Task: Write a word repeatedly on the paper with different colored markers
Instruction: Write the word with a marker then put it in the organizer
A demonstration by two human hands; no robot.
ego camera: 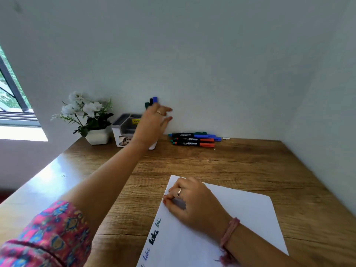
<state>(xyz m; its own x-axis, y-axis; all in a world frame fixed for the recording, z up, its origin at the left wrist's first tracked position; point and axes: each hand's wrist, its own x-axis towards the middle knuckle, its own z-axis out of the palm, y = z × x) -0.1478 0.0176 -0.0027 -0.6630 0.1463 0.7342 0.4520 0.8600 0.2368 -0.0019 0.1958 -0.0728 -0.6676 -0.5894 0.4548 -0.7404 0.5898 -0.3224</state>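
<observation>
Plain pale wall (pixel 212 54), wood-grain desk (pixel 250 166) against it, window (pixel 11 89) at left, daylight glare on desk's left edge.

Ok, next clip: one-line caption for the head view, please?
Left hand reaches to the markers in the desk organizer while the right hand steadies the paper bearing "loki" in several colors.

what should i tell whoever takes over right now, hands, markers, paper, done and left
Left hand: fingers spread, reaching at the upright markers in the desk organizer; no grip visible yet.
Right hand: holding nothing, fingers curled, pressing the paper flat on the table.
More capped markers lie by the wall.
Done: "loki" written at least three times along the paper's left edge.
Left: take another colour, write again.
</observation>
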